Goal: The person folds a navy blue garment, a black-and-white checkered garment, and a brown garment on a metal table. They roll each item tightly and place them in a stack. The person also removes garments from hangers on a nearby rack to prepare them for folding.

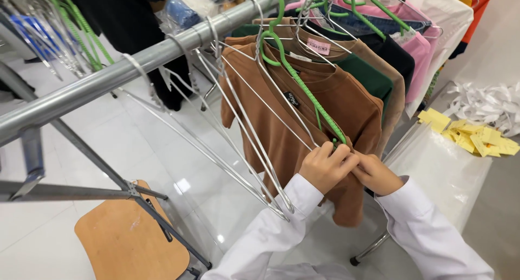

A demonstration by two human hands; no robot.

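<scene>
My left hand [326, 166] and right hand [375, 173] pinch together on the brown shirt's [303, 104] shoulder, at the green hanger's [303, 85] end. It hangs from the rail [108, 77]; wire hangers [238, 128] at nine o'clock.

On the rail [162, 55] we list, left to right: bare hangers [244, 128], a shirt [303, 123] on its hanger [303, 85], further garments [390, 58] behind. Our hands [346, 169] meet at that shirt's shoulder. Chair [130, 242] below left; paper tags [471, 136] at right.
</scene>
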